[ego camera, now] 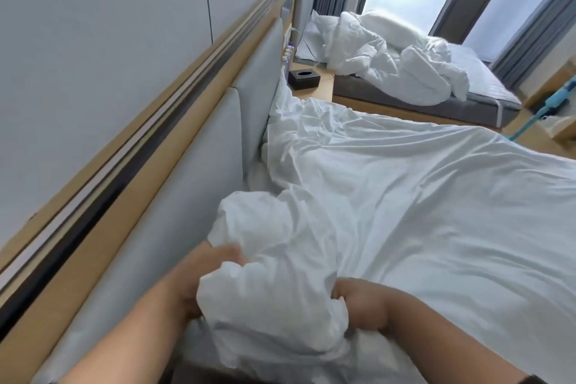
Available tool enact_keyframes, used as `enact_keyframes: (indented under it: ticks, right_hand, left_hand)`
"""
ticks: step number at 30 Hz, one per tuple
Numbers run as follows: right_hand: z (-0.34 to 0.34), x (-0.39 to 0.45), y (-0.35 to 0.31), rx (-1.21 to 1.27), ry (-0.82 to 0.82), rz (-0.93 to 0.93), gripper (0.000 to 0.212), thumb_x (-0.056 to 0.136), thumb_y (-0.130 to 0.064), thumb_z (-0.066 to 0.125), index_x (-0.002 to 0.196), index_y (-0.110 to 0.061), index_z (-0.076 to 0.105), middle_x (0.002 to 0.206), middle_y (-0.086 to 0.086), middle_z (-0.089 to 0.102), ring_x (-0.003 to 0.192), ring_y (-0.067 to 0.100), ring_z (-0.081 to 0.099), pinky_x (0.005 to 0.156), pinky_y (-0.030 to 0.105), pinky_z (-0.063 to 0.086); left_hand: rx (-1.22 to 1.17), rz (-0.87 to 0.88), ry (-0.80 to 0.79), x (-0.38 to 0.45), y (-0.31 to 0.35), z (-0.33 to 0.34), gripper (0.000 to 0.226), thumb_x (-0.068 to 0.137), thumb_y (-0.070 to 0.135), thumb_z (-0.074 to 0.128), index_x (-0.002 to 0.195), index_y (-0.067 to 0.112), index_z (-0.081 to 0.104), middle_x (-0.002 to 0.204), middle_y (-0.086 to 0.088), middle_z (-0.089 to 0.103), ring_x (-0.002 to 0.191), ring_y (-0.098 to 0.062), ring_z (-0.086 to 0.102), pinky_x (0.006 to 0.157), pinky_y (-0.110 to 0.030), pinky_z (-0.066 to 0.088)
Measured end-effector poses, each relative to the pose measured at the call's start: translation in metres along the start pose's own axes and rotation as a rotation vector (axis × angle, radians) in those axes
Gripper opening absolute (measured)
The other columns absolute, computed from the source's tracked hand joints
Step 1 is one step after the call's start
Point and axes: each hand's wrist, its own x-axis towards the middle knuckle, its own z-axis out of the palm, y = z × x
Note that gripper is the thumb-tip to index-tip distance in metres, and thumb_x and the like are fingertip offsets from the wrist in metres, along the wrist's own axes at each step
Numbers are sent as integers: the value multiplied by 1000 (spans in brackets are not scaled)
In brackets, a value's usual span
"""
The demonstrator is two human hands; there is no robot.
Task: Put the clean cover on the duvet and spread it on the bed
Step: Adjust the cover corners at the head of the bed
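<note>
Beside the padded headboard, left hand and right hand grip the bunched duvet cover

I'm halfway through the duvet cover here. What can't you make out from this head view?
- Left hand: fingers buried in the bunched white duvet; blurred.
- Right hand: fingertips tucked into the folds.
- Whether the duvet corner sits inside the cover: the white layers look alike.
- Bottles on the nightstand: too small to read.
- Blue tool: cut off by the right edge.
</note>
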Motion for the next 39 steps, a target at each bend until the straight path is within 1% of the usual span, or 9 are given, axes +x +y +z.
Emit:
enact_keyframes:
  ticks: [6,11,14,17,22,25,32,37,39]
  right_hand:
    - [49,18,29,-426,-201,177,37,81,-21,69,119,-19,69,125,7,67,113,27,62,91,33,47]
    - [40,10,35,407,274,163,22,85,-24,63,103,-14,69,104,5,73,92,21,66,86,43,56]
    - [28,10,31,702,290,115,59,77,-67,67,126,-34,59,119,-4,70,108,16,68,89,35,58]
    - [17,9,19,526,133,15,98,60,-77,80,142,-46,36,126,-19,64,109,1,66,89,23,55]
    - [-19,22,28,45,267,-45,27,82,-57,67,95,-35,57,94,-13,62,81,4,59,66,21,47]
    - [-38,25,37,22,266,-199,16,86,-42,62,79,-35,49,72,-18,56,60,0,48,54,16,37]
    - [-105,19,70,893,541,-192,23,83,-16,62,68,-30,52,65,-5,50,59,14,45,56,30,40]
    - [-125,28,87,1190,388,-192,12,95,-10,54,96,-19,62,88,7,63,79,24,58,68,36,53]
    - [-122,29,92,1246,310,-236,17,100,-8,49,90,-14,61,86,7,63,80,23,59,67,33,55]
  left_hand:
    - [-37,-135,-245,13,-73,28,39,69,7,56,100,16,78,97,-15,76,87,-33,74,68,-37,57]
    - [-7,-209,-213,17,-74,43,30,57,14,61,84,7,73,81,-11,66,70,-25,63,64,-34,48]
    - [25,-188,-166,22,-55,52,38,62,14,61,96,2,72,76,-11,69,68,-25,66,60,-33,51]
    - [56,-179,-108,23,-38,72,38,63,17,61,99,8,69,72,-9,72,67,-25,70,56,-30,53]
    - [138,-180,63,19,-30,106,36,61,26,63,92,11,73,70,-6,70,64,-23,67,58,-28,50]
    - [90,-173,138,11,-19,128,11,64,23,62,65,17,72,57,-1,62,49,-17,59,48,-22,43]
    - [-13,262,443,-9,49,198,20,76,25,72,95,28,66,81,-5,75,71,-27,72,57,-36,54]
    - [318,569,-216,-21,75,259,38,80,25,69,110,46,59,115,6,71,82,-16,66,64,-26,51]
    - [450,639,-246,-12,65,269,31,88,21,67,110,42,66,115,1,72,95,-17,68,79,-27,52]
